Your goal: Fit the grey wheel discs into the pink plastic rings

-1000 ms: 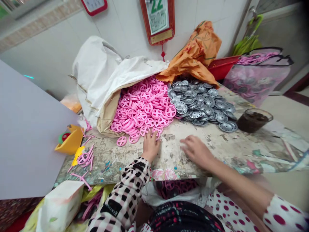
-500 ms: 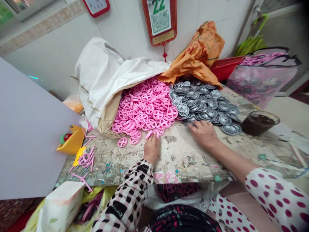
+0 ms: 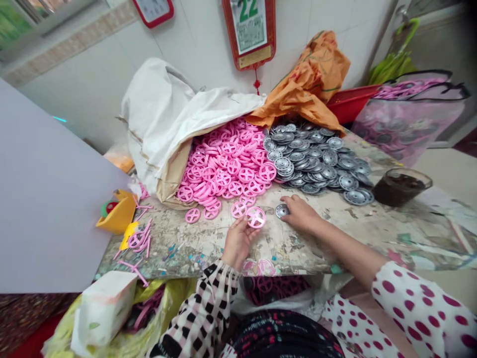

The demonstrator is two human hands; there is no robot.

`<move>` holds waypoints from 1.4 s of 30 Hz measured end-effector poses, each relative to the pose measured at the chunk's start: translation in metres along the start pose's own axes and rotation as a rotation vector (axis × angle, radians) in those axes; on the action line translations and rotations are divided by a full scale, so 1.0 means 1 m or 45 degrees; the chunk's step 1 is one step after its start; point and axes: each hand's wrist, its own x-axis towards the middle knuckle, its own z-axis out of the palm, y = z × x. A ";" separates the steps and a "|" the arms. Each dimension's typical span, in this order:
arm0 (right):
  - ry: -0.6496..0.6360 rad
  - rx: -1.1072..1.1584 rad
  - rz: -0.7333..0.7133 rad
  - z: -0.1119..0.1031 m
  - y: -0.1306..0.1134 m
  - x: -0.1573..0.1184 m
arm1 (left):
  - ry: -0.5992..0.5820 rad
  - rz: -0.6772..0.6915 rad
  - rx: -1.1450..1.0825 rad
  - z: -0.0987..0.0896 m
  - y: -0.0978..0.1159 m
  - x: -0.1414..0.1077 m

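Note:
Between the fingertips of my left hand [image 3: 238,241] is a pink ring with a cross inside [image 3: 256,217], lifted slightly off the table. My right hand [image 3: 298,214] pinches the edge of a grey disc [image 3: 282,211] that lies at the table surface, a short way right of the ring. Behind my left hand spreads a heap of pink rings [image 3: 223,166], spilling from a white sack [image 3: 156,109]. A heap of grey discs [image 3: 309,159] lies behind my right hand, at the mouth of an orange bag [image 3: 309,84].
A glass of dark liquid [image 3: 400,189] stands right of the discs. Pink scraps and a yellow holder [image 3: 121,214] sit at the left. Below the table edge [image 3: 223,271] are a yellow bag [image 3: 179,293] and a white box [image 3: 106,306]. A clear bag [image 3: 398,124] stands at the back right.
My left hand has taken hold of a pink ring and drawn it off the heap's front edge. My right hand has moved left and nearer me, bringing a grey disc out from the heap.

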 end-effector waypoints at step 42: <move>-0.317 0.151 -0.647 0.016 -0.081 -0.134 | 0.201 0.829 1.477 -0.044 0.015 0.016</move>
